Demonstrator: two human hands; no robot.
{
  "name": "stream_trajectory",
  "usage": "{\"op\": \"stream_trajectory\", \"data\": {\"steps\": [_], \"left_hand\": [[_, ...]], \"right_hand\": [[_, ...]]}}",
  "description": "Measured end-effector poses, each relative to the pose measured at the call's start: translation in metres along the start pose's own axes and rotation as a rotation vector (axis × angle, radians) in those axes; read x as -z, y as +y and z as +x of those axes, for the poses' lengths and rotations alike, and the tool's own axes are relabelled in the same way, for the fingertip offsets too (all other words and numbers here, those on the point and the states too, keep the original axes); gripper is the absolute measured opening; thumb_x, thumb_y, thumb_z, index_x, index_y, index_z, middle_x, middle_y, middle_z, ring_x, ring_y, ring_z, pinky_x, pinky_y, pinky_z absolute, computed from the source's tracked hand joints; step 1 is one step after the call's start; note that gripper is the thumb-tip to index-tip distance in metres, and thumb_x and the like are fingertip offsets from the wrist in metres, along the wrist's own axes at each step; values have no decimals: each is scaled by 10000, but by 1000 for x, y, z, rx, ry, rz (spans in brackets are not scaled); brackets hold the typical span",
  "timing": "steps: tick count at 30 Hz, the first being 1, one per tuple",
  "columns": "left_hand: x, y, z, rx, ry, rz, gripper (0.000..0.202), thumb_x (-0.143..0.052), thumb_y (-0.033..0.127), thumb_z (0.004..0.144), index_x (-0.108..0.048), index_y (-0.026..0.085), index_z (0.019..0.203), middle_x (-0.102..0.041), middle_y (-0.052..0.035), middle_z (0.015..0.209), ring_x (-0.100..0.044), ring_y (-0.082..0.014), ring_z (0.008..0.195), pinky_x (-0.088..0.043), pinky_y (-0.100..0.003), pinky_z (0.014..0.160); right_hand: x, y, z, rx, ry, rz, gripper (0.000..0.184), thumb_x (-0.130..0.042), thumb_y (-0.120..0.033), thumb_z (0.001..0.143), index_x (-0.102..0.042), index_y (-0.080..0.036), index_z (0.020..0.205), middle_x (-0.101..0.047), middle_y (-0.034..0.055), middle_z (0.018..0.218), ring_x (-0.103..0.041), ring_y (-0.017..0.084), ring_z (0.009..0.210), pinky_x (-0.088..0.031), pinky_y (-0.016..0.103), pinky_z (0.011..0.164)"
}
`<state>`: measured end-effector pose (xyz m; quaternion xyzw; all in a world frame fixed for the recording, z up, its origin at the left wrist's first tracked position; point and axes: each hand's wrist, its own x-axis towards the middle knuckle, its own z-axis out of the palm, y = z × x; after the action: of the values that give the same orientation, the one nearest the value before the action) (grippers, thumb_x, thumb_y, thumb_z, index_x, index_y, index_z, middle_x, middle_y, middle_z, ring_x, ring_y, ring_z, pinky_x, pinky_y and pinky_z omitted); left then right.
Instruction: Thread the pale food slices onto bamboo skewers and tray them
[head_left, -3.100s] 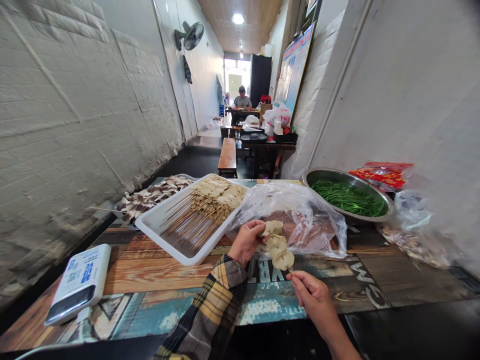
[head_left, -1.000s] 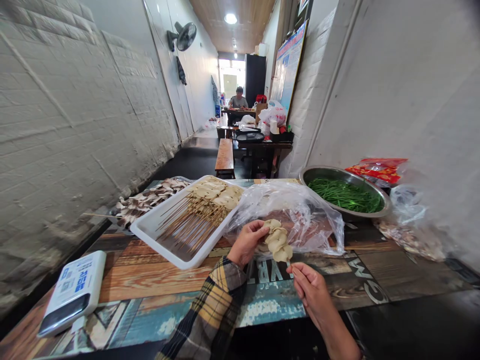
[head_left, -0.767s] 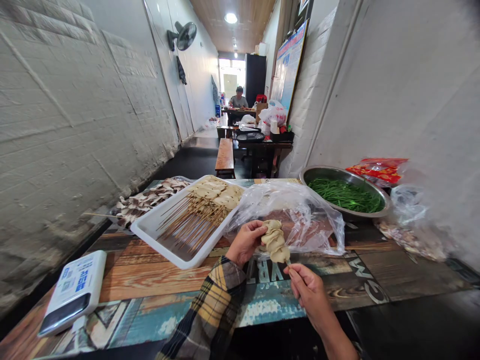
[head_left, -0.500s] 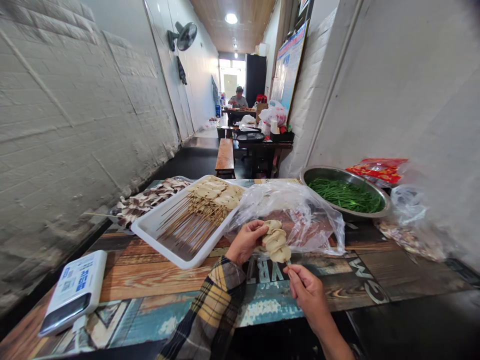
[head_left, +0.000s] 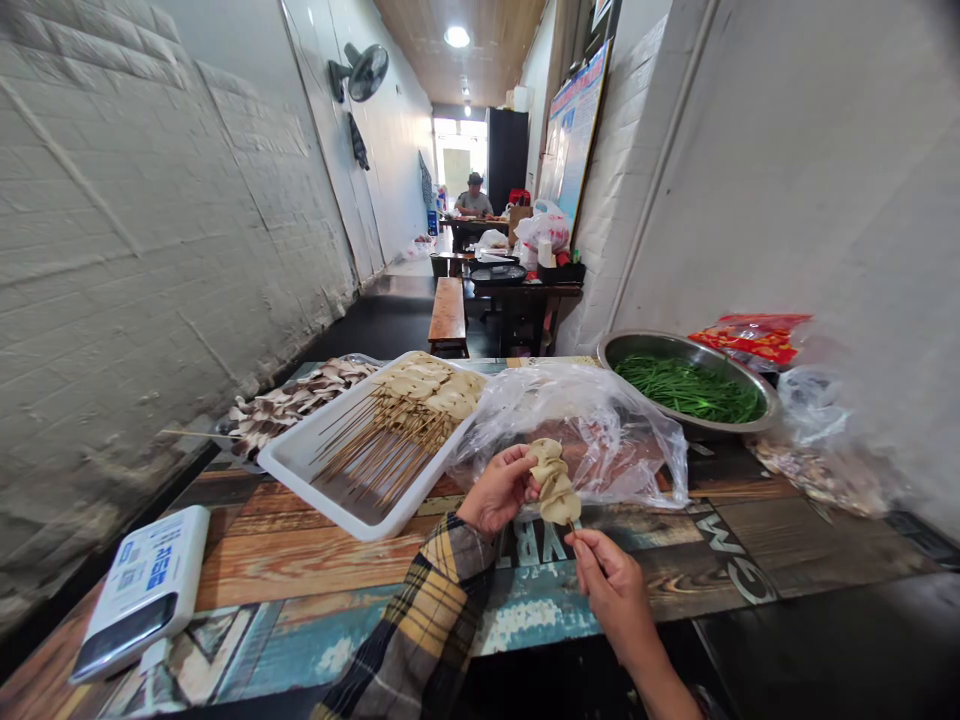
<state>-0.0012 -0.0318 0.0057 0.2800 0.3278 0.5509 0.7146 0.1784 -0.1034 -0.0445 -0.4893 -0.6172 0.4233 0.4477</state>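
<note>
Printed wood-plank patterns cover the tabletop (head_left: 300, 545) beside a rough white brick wall (head_left: 82, 250). A white plastic tray (head_left: 330, 510) holds stacked skewers (head_left: 397, 430), food toward its far right, thin bare sticks toward the near left. Brown-and-white mushrooms (head_left: 292, 400) lie left of it; to its right are a crumpled clear bag (head_left: 517, 400) (its pinkish contents are hard to make out) and a steel bowl (head_left: 771, 408) of slender green stalks (head_left: 690, 385). Three seconds ago, the pale slices (head_left: 555, 485) sat looser; now they bunch closer along the skewer (head_left: 572, 525), ruffled and round-edged, in front of the bag. The left hand (head_left: 499, 490) pinches the top slice; the right hand (head_left: 611, 580) grips the bare stick.
</note>
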Motion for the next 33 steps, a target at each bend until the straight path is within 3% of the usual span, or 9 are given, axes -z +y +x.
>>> {"op": "stream_trajectory", "data": {"steps": [5,8,15,19,24,29,33], "left_hand": [[-1,1,-2,-61,70,9,321,-854,264,559,-617,126,726,-606,14,656,-532,-68,546,-428,-188,520],[-1,4,-3,-39,46,-41,311,-851,252,558,-632,121,736,-629,0,687,-553,-82,583,-437,-199,556],[-3,2,-2,3,-8,-73,241,-811,226,624,-648,142,780,-618,12,663,-511,-67,509,-376,-177,459],[-7,0,-2,-70,-7,-27,259,-788,317,677,-683,118,807,-657,-24,709,-580,-98,609,-460,-203,581],[-14,1,-5,-33,-44,-44,441,-681,510,755,-706,119,957,-717,-104,856,-663,-209,808,-520,-293,705],[-13,-2,-3,-31,-73,34,371,-772,369,696,-718,120,965,-728,-108,917,-670,-194,802,-517,-269,707],[-14,-8,0,-99,64,88,360,-824,312,619,-717,118,903,-728,-85,837,-655,-163,697,-505,-254,649]], "right_hand": [[-1,2,0,21,9,-33,362,-485,-448,919,-681,-144,890,-481,-38,480,-473,123,447,-381,223,486],[-3,2,0,65,18,-78,347,-480,-430,922,-682,-152,870,-493,-36,491,-491,127,458,-400,224,506],[-4,5,-1,105,47,-151,343,-454,-414,930,-681,-160,889,-554,-17,537,-536,143,487,-427,231,539],[-4,4,0,96,50,-155,364,-443,-420,929,-680,-147,889,-524,-27,505,-526,142,464,-422,230,517],[-4,-3,2,92,29,-164,360,-443,-407,924,-679,-151,833,-505,-32,487,-509,135,456,-400,228,506],[-3,-8,3,74,26,-168,339,-454,-393,919,-678,-151,839,-497,-40,474,-506,131,454,-390,227,516],[-3,-8,3,61,16,-179,336,-465,-398,918,-676,-155,821,-503,-39,473,-509,127,453,-385,225,512]]}}
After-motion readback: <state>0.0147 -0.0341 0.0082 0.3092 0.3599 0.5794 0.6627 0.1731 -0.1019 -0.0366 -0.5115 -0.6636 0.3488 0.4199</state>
